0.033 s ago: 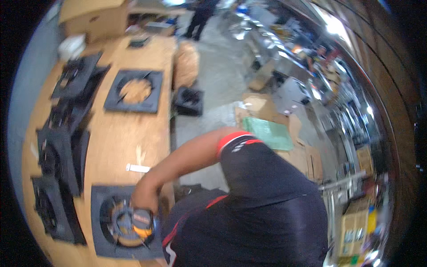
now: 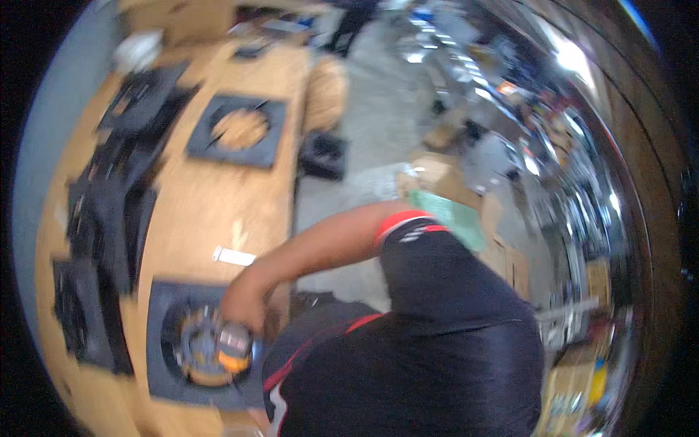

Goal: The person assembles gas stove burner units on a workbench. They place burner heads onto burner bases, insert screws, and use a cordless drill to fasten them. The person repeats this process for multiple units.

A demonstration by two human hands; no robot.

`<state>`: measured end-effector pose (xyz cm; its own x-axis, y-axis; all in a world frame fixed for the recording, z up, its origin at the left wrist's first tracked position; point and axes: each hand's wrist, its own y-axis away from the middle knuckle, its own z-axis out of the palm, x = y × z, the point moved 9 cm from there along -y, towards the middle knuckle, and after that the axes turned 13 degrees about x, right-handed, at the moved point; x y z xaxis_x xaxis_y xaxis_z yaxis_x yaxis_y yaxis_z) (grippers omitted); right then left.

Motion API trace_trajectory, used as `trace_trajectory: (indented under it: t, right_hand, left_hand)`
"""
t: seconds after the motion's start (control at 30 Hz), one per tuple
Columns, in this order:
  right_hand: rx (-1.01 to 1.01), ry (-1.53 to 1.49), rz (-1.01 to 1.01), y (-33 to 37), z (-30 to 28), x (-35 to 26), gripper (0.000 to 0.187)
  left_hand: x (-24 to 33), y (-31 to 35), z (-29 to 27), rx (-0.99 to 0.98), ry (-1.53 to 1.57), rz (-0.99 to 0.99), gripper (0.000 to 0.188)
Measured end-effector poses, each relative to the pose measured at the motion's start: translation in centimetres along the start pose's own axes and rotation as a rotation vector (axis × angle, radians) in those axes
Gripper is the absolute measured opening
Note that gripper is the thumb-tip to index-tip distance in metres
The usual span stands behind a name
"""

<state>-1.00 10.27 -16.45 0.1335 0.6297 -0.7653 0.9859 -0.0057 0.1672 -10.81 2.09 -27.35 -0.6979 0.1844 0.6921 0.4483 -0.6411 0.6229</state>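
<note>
Seems mid-work on the near square frame (image 2: pixel 162 335) on the surface (image 2: pixel 191 200).
Cannot tell finished from unfinished among black panels (image 2: pixel 89 317) at far left. Grips an orange-and-dark power tool (image 2: pixel 234 351) in the right hand (image 2: pixel 244 309) over the frame's opening, partly blocking it. Shows no left hand. Has a white strip (image 2: pixel 234 256) nearby, an untouched far frame (image 2: pixel 200 138) beyond, a black box (image 2: pixel 322 154) at right.

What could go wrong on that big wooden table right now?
The orange-and-dark tool, seemingly gripped by the right hand, might slip and scratch the black square frame beneath it. The forearm is close to the white strip, so a bump could shove it. The overlapping black pieces along the table's left side could slide if knocked.
</note>
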Motion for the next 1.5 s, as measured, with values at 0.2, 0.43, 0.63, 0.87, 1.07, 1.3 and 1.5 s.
trace_trajectory:
  t: [0.2,0.43,0.63,0.87,1.07,1.3,1.5]
  right_hand:
    - [0.092,0.033,0.428,8.0,-4.0,-0.3,0.061]
    - [0.206,-0.178,0.497,8.4,-2.7,0.8,0.041]
    - [0.182,-0.168,0.515,8.3,-2.3,1.1,0.042]
    - [0.224,-0.160,0.411,7.2,-3.0,0.0,0.042]
    - [0.193,-0.039,0.409,7.1,-3.0,-0.1,0.044]
    - [-0.018,0.339,0.192,3.2,-5.4,-3.8,0.051]
    - [-0.170,0.555,-0.047,1.7,-4.2,-5.6,0.055]
  left_hand:
    - [1.7,5.8,-4.4,0.107,0.147,0.064,0.062]
    - [0.9,8.3,-4.1,0.035,0.292,0.136,0.069]
    - [-1.4,7.7,-4.0,-0.102,0.178,-0.008,0.066]
    - [-1.4,7.4,-4.2,-0.070,0.297,-0.084,0.060]
    - [-1.0,6.9,-4.4,-0.023,0.241,-0.113,0.063]
    - [-2.2,6.1,-5.6,0.046,0.216,-0.102,0.056]
    - [-2.7,5.7,-6.3,0.100,0.162,-0.079,0.056]
